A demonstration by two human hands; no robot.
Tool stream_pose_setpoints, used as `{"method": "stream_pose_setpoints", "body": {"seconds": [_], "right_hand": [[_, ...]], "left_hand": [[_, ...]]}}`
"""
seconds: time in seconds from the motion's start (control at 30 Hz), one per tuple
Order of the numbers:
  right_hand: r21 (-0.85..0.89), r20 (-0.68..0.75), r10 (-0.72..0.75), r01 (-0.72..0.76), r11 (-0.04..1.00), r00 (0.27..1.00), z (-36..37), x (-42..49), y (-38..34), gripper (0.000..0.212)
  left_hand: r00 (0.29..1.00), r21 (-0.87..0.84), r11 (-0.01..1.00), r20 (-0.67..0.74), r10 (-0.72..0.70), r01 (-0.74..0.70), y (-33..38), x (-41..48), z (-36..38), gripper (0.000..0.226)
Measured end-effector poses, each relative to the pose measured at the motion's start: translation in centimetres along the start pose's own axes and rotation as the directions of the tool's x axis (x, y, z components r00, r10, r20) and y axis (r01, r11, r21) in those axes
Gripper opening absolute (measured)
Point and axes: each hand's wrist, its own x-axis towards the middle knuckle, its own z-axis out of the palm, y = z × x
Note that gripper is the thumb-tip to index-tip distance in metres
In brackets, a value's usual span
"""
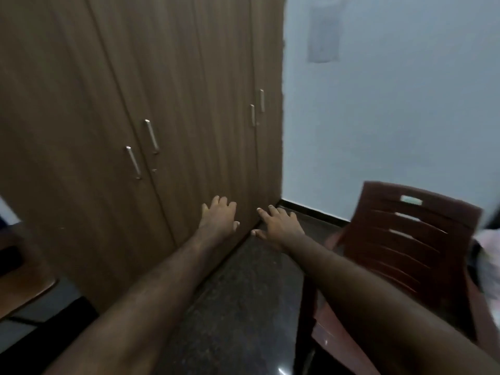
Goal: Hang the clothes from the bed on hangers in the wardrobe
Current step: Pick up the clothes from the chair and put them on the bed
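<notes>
Honestly, you've got both arms stretched out ahead of you and nothing in either one. Your left hand (pixel 219 216) and your right hand (pixel 280 224) sit side by side, palms down, fingers spread and loose, above the dark speckled stone floor (pixel 243 293). The bed isn't in shot, so the clothes aren't either. The only candidate is a bit of pale pinkish fabric (pixel 489 255) at the far right edge, behind the reddish-brown slatted plastic chair (pixel 400 239), and I can't tell what it is. Just past your hands is the tall brown wood-grain wardrobe (pixel 162 104) with every door shut, so any hangers or rail inside are hidden. I'd say the step in hand is opening it. Go for one of the silver bar handles (pixel 152 136) on the nearer doors, wrap your fingers right round it, pull straight out, and swing the door wide so you aren't fighting it later with a garment in hand. Mind the chair when you turn. Behind everything is a plain pale-blue wall (pixel 392 104).
</notes>
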Motion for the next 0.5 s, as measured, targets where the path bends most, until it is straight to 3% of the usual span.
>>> {"method": "stream_pose_setpoints", "body": {"seconds": [0.23, 0.5], "right_hand": [[-0.035, -0.106, -0.232, 0.229, 0.973, 0.967, -2.6, 11.6, -2.4, 0.075], [-0.023, -0.164, -0.391, 0.393, 0.919, 0.906, -6.3, 21.1, -3.5, 0.074]], "left_hand": [[0.981, 0.196, 0.963, -0.102, -0.168, 0.185, -7.1, 5.4, -3.5, 0.058], [0.934, 0.228, 0.908, -0.156, -0.322, 0.351, -11.9, 8.5, -6.5, 0.06]]}}
